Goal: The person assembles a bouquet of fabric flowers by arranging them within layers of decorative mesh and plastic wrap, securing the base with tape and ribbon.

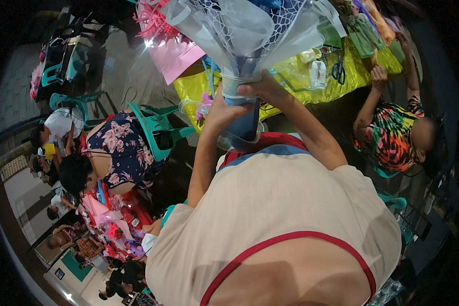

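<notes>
In front of my chest stands a bouquet (245, 30), flaring at the top in whitish translucent wrap and white netting. Its lower part is a blue wrapped handle (242, 127). A pale band (233, 84) circles the narrow neck. My left hand (227, 109) is wrapped round the handle just under this band. Higher up on the other side, my right hand (264, 87) grips the neck, with its thumb pressed on the band. What lies inside the wrap is mostly hidden from me.
Behind the bouquet is a table with a yellow cover (296, 92), holding dark-handled scissors (338, 72), a clear-and-white item (317, 75) and pink sheets (177, 61). A person in a bright patterned top (392, 135) works at the right. At the left are a green chair (158, 140) and another person (120, 148).
</notes>
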Tool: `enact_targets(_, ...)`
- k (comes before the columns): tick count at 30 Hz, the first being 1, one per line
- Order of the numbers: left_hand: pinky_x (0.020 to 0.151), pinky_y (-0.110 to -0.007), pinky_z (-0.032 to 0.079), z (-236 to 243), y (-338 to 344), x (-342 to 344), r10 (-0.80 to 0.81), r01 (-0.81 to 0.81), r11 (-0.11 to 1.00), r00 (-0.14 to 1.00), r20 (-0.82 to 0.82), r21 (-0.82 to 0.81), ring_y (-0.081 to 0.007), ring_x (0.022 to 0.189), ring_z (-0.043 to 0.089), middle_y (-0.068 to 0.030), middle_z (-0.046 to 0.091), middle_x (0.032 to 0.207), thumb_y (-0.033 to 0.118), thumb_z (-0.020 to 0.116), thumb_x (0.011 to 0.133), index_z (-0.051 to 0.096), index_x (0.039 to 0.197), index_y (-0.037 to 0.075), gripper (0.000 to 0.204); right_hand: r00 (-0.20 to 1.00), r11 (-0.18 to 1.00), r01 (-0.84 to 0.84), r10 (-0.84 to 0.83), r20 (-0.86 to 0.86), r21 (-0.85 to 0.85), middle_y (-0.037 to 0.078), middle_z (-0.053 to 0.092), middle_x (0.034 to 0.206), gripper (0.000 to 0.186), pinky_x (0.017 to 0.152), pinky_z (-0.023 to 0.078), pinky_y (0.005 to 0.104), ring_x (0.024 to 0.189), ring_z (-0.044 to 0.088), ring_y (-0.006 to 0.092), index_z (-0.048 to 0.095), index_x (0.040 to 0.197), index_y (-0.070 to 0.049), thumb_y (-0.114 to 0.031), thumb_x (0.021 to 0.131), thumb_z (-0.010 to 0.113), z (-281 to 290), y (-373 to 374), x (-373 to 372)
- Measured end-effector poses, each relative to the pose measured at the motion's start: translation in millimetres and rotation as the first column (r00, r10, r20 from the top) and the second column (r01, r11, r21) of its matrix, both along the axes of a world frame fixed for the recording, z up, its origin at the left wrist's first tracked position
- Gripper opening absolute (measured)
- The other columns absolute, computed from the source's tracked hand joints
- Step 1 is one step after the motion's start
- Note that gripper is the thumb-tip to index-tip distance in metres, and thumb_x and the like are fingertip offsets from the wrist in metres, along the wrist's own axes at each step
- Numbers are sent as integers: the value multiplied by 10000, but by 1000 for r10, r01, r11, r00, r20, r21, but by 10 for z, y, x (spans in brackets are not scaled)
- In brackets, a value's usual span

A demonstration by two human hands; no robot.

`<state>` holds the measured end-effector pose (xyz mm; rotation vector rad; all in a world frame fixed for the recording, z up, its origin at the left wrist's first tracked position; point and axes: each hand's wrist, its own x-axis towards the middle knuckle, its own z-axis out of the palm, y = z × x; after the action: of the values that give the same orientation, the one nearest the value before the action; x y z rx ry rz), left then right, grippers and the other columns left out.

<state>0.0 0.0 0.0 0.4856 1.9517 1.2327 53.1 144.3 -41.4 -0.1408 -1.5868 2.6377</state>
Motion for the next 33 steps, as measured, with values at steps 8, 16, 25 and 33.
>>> enact_targets(8,751,-285,423,-33,-18,32,-5,4,1000,999,40,29,-163,830,535,-79,561,926,143,688,557,484,1050,13,550,999,996,43,-44,-10,-82,67,554,1022,579,781,431,295,918,534,164,453,1123,-16,-146,637,740,69,42,-25)
enact_targets(16,719,-275,429,29,17,5,-30,30,1000,999,37,0,-158,771,546,-64,586,868,178,705,561,536,990,21,487,1000,995,17,-15,23,-96,93,539,1067,585,847,401,331,973,523,197,444,1147,-16,-69,632,717,147,159,-28)
enact_targets(25,775,-288,438,-248,-221,-99,-108,70,965,985,138,252,-194,821,565,-124,529,1053,262,743,574,421,1172,-6,731,995,991,-1,14,95,-132,102,550,1062,550,872,392,330,976,527,192,457,1134,8,-67,649,704,205,199,-24)
enact_targets(33,645,-220,441,47,-300,-522,0,-26,990,983,185,138,-90,777,544,-79,585,919,129,511,838,496,1127,14,311,989,996,43,-31,143,-82,115,586,970,517,907,383,341,908,570,210,462,1107,31,-164,681,681,6,293,-27)
